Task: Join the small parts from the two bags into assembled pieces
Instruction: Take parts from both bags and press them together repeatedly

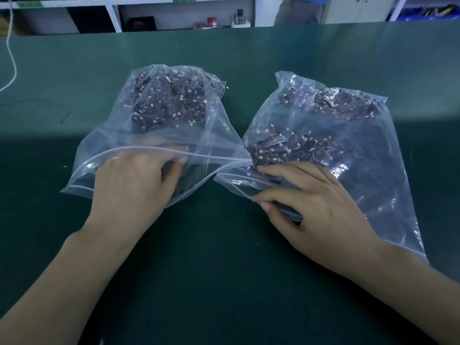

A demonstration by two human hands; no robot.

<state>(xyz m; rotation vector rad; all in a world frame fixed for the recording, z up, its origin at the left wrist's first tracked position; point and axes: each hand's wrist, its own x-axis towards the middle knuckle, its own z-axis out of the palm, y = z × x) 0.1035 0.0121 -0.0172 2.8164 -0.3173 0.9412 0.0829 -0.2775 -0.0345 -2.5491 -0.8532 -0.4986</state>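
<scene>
Two clear zip bags lie side by side on the green table, mouths toward me. The left bag holds a heap of small dark parts with thin wires and white connectors. The right bag holds the same kind of parts in two clumps. My left hand reaches into the left bag's open mouth; its fingertips are blurred behind the plastic, and I cannot tell whether they hold anything. My right hand is inside the right bag's mouth, with fingers spread toward the parts and the thumb at the zip edge.
A white cord hangs down at the far left over the table. Behind the table's far edge stand white shelves with small items, and a person in a blue top stands there.
</scene>
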